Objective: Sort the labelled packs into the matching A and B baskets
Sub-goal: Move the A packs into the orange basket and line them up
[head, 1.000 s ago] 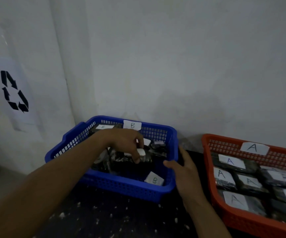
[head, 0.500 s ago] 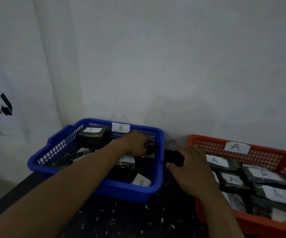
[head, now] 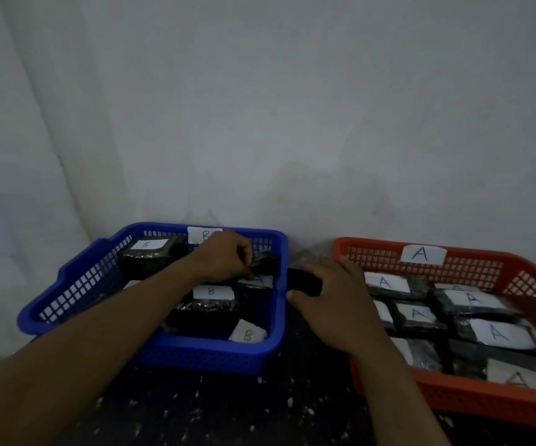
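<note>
Since a second ago our left hand (head: 224, 257) has gone from the middle of the blue basket (head: 195, 349) to its far right corner, and our right hand (head: 337, 300) has left that basket's rim for the gap beside it. Nearest us lies the dark, white-flecked table (head: 215, 413), with both bare forearms reaching across it. On it the blue basket sits to the left and the orange basket (head: 453, 400) to the right, close but apart. In the blue one's near right corner a tilted B pack (head: 247, 334) shows its label, and a flat B pack (head: 212, 292) lies behind it. The orange basket holds A-labelled packs (head: 500, 333) lying side by side. Farther in, our right hand lies over a black pack (head: 302, 280) in the gap between the baskets, thumb at its near edge, fingers stretched toward the orange rim; we cannot tell whether it actually grips. Beyond, our left hand's fingers curl round a crinkled dark pack (head: 266, 260), its label hidden. A far B pack (head: 147, 252) rests at the back left. A paper B tag (head: 200, 235) and an A tag (head: 422, 254) hang on the baskets' far sides, before the pale wall (head: 292, 107).
</note>
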### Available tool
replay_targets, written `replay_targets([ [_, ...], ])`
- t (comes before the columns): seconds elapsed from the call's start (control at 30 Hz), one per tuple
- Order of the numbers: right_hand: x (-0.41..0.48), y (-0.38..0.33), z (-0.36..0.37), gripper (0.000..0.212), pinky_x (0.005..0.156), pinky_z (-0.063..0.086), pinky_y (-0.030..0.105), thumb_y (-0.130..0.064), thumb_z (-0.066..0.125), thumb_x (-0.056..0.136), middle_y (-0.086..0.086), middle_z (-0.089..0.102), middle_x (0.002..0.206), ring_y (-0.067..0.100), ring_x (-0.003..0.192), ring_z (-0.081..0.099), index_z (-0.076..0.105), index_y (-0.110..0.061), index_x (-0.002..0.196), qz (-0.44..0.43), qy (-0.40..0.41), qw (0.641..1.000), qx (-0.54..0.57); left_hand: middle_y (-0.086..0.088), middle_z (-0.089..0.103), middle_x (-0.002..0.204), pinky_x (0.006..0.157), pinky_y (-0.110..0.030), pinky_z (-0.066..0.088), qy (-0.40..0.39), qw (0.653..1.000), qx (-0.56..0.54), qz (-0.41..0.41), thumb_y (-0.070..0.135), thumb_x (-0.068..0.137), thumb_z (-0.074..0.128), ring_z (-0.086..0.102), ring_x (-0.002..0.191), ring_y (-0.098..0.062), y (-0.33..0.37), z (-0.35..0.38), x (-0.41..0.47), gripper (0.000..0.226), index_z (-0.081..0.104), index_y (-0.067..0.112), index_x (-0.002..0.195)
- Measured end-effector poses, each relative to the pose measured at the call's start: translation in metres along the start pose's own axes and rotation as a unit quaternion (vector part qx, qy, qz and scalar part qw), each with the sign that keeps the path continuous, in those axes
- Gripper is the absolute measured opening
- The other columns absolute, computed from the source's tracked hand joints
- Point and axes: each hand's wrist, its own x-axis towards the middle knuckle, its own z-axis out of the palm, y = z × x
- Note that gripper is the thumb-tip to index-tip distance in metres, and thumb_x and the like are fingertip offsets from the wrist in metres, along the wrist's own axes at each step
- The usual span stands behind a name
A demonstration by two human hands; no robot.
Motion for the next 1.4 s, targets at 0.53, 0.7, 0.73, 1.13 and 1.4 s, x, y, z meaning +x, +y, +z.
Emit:
replay_targets([
  [0.53,-0.002,0.002,-0.001,0.049,0.109,0.023,0.044,-0.051,0.062,0.079,-0.016,0.045,0.14,0.013,0.144,0.004,0.054,-0.036,0.125,0.017,0.007,0.998,0.058,0.0,0.051,0.057,0.057,-0.031,0.045,-0.054,0.954,0.289,0.064,0.025,0.083,0.063,0.052,0.062,-0.023,0.01,0.008,-0.001,0.021,0.062,0.019,0.064],
  [0.7,-0.002,0.004,0.0,0.05,0.107,0.025,0.042,-0.051,0.06,0.079,-0.014,0.048,0.137,0.012,0.143,0.005,0.055,-0.034,0.126,0.013,0.008,0.998,0.066,-0.004,0.072,0.097,0.065,-0.032,0.051,-0.036,0.965,0.251,0.069,0.025,0.094,0.053,0.065,0.082,-0.021,0.001,0.009,-0.004,0.023,0.07,0.022,0.109],
  [0.73,-0.002,0.005,-0.001,0.049,0.107,0.026,0.042,-0.051,0.06,0.079,-0.013,0.049,0.136,0.012,0.143,0.005,0.055,-0.034,0.125,0.011,0.009,0.998,0.068,0.0,0.073,0.094,0.065,-0.031,0.052,-0.025,0.97,0.23,0.072,0.025,0.096,0.052,0.065,0.08,-0.017,0.002,0.009,-0.004,0.023,0.07,0.023,0.11],
  [1.13,-0.008,-0.003,-0.032,0.036,0.07,0.039,0.005,-0.038,0.062,0.086,-0.008,0.063,0.116,-0.003,0.093,0.054,0.062,-0.025,0.119,0.016,0.158,0.951,0.267,-0.01,0.074,0.073,0.044,-0.025,0.051,0.13,0.947,-0.287,0.06,0.012,0.095,0.055,0.066,0.053,-0.03,0.066,-0.025,-0.047,0.018,0.072,0.016,0.099],
  [1.4,-0.047,0.04,-0.121,0.028,0.061,0.058,0.033,-0.026,0.065,0.088,0.008,0.067,0.108,0.026,0.089,0.069,0.066,-0.017,0.114,0.104,0.033,0.879,0.464,-0.002,0.076,0.085,0.055,-0.03,0.057,0.04,0.925,-0.321,0.199,0.02,0.086,0.061,0.07,0.064,-0.019,0.177,0.031,-0.07,0.021,0.072,0.031,0.1],
])
